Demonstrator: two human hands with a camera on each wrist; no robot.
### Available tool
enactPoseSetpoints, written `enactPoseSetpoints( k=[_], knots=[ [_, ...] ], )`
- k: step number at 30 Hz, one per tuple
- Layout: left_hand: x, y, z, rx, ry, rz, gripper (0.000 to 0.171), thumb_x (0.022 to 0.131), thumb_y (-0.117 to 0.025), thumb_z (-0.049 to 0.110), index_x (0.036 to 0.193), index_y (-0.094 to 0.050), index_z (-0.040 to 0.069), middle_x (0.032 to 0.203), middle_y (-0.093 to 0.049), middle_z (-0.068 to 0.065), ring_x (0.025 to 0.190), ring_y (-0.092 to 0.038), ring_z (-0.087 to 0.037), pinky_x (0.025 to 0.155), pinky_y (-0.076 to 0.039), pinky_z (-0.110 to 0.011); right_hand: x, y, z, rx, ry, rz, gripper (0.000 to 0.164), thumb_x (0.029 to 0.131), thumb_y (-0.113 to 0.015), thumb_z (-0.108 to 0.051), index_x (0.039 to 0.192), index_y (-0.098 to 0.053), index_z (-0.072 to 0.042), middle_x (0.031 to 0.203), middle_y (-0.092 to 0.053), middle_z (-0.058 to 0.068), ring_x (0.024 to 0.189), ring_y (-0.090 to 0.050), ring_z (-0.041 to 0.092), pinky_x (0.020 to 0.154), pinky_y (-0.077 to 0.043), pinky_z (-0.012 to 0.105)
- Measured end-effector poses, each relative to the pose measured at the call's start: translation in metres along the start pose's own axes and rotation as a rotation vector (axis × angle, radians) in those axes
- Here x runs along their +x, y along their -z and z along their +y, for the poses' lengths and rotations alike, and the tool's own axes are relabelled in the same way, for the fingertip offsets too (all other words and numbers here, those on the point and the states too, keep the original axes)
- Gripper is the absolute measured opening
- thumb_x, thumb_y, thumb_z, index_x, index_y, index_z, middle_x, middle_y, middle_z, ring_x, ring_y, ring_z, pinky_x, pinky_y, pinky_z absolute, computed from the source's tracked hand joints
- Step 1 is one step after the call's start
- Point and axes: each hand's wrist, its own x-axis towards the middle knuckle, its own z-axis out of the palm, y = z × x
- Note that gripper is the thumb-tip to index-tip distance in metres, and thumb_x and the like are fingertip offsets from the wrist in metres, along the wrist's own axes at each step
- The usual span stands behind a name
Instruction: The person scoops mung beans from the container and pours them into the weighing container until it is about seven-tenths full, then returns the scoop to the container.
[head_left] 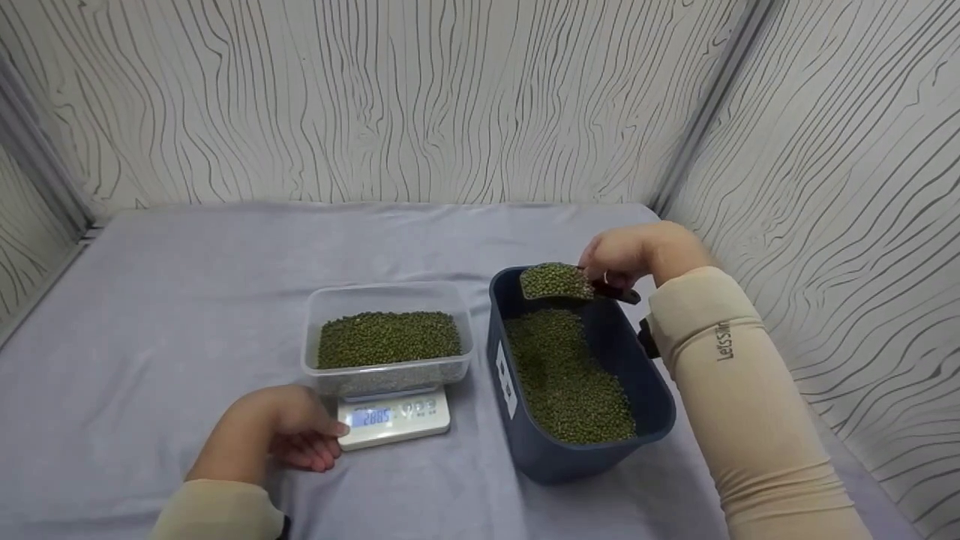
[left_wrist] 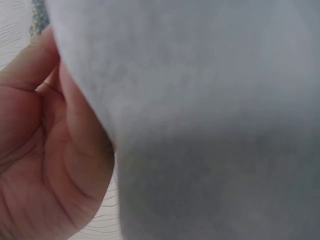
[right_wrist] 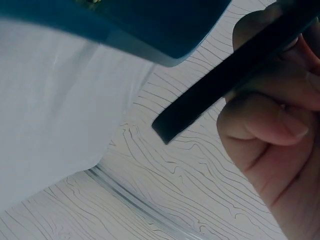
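Note:
My right hand (head_left: 622, 251) grips the dark handle (right_wrist: 220, 80) of a scoop. The bowl of the scoop (head_left: 551, 298), heaped with green mung beans (head_left: 556, 279), is held over the far end of a deep blue bin (head_left: 656, 420) that contains more mung beans. My left hand (head_left: 296, 427) lies beside a white digital kitchen scale (head_left: 405, 430), thumb at its left edge and fingers loosely bent. On the scale sits a clear plastic container (head_left: 330, 300) with a layer of mung beans. The lit display shows digits that look like 2885.
A pale lavender cloth (head_left: 172, 300) covers the table. The bin stands just right of the scale, with a white label (head_left: 505, 380) on its side. Wood-grain patterned panels (head_left: 375, 97) enclose the back and sides.

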Motion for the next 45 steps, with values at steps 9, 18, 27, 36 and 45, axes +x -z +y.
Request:
enactPoseSetpoints(
  k=[9, 18, 27, 36, 45],
  knots=[
    [0.000, -0.002, 0.002, -0.005, 0.007, 0.009, 0.026, 0.087, -0.062, 0.021, 0.077, -0.068, -0.002, 0.068, -0.067, -0.009, 0.053, -0.062, -0.010, 0.056, -0.054, -0.023, 0.011, -0.004, -0.026, -0.057, 0.042, -0.006, 0.026, 0.080, -0.032, 0.005, 0.060, -0.030, -0.013, 0.051, -0.030, -0.002, 0.045, -0.027, 0.010, 0.045, -0.027, 0.022],
    [0.000, -0.005, 0.006, -0.001, 0.008, -0.010, 0.026, 0.087, -0.061, 0.021, 0.077, -0.068, -0.002, 0.068, -0.067, -0.007, 0.054, -0.062, -0.010, 0.057, -0.054, -0.023, 0.025, -0.015, -0.055, -0.083, 0.047, -0.029, 0.023, 0.080, -0.034, 0.003, 0.062, -0.033, -0.012, 0.052, -0.033, -0.003, 0.044, -0.031, 0.009, 0.044, -0.030, 0.021],
    [0.000, -0.010, 0.011, -0.014, 0.015, -0.023, 0.026, 0.087, -0.062, 0.022, 0.078, -0.068, -0.002, 0.069, -0.067, -0.008, 0.054, -0.062, -0.010, 0.057, -0.054, -0.023, 0.036, -0.025, -0.069, -0.196, 0.028, -0.002, 0.027, 0.081, -0.037, -0.003, 0.057, -0.034, -0.014, 0.048, -0.031, -0.006, 0.040, -0.028, 0.007, 0.039, -0.024, 0.020],
    [0.000, -0.011, 0.013, -0.011, 0.026, -0.029, 0.026, 0.087, -0.063, 0.022, 0.078, -0.068, -0.002, 0.070, -0.067, -0.009, 0.055, -0.062, -0.011, 0.058, -0.054, -0.023, 0.032, -0.031, -0.083, -0.481, 0.049, 0.105, 0.028, 0.083, -0.047, -0.007, 0.057, -0.040, -0.013, 0.056, -0.034, -0.002, 0.046, -0.034, 0.011, 0.042, -0.028, 0.021],
    [0.001, -0.010, 0.012, -0.010, 0.010, -0.027, 0.026, 0.086, -0.063, 0.021, 0.078, -0.068, -0.003, 0.069, -0.067, -0.009, 0.055, -0.063, -0.011, 0.058, -0.055, -0.024, 0.026, -0.036, -0.099, -0.712, 0.059, 0.210, 0.029, 0.085, -0.049, -0.011, 0.059, -0.038, -0.013, 0.069, -0.040, 0.004, 0.062, -0.036, 0.019, 0.055, -0.033, 0.028]
  ],
)
